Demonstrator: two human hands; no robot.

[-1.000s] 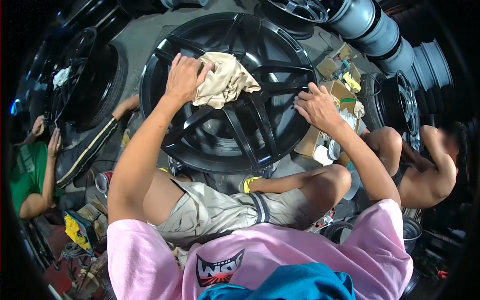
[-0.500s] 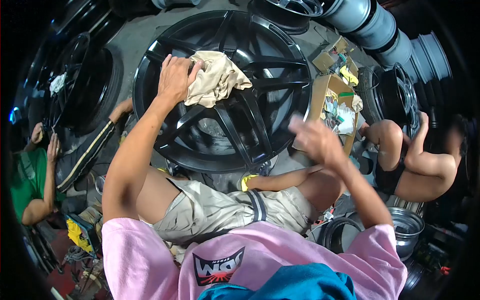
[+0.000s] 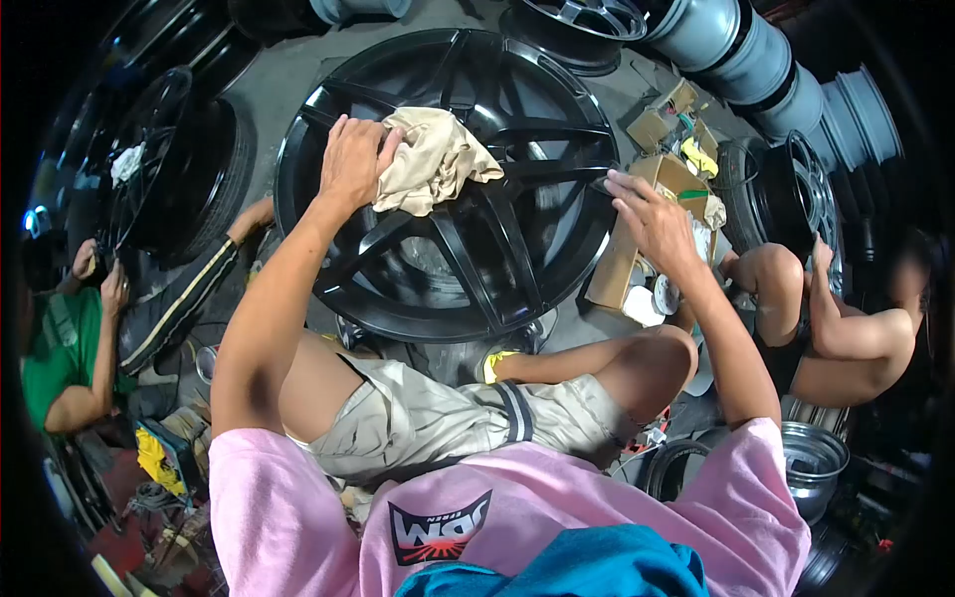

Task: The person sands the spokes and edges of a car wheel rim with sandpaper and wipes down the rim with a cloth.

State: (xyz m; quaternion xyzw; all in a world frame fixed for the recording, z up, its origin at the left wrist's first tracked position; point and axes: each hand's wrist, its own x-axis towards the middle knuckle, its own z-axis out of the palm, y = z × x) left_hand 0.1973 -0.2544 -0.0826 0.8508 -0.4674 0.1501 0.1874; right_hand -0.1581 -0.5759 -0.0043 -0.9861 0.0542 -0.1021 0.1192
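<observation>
A large black multi-spoke wheel rim [image 3: 522, 239] lies face up in front of me. A crumpled beige cloth [image 3: 438, 164] is bunched over its hub and spokes. My left hand [image 3: 353, 164] lies at the cloth's left side, its thumb against the folds and its fingers bent over the spokes; the hand is closed on the cloth. At the rim's right edge is my right hand [image 3: 652, 219], fingertips drawn together over a small dark piece that I cannot make out.
Cardboard boxes [image 3: 609, 269] with scraps and a yellow cloth stand right of the rim. Stacked silver wheel barrels [image 3: 726, 50] and another wheel [image 3: 811, 189] lie beyond. A person in green [image 3: 70, 348] sits left; another person [image 3: 846, 338] sits right. A silver rim [image 3: 811, 458] lies lower right.
My right hand has moved up and slightly right from above my knee to the rim's right edge. My left hand and the cloth keep their place on the rim.
</observation>
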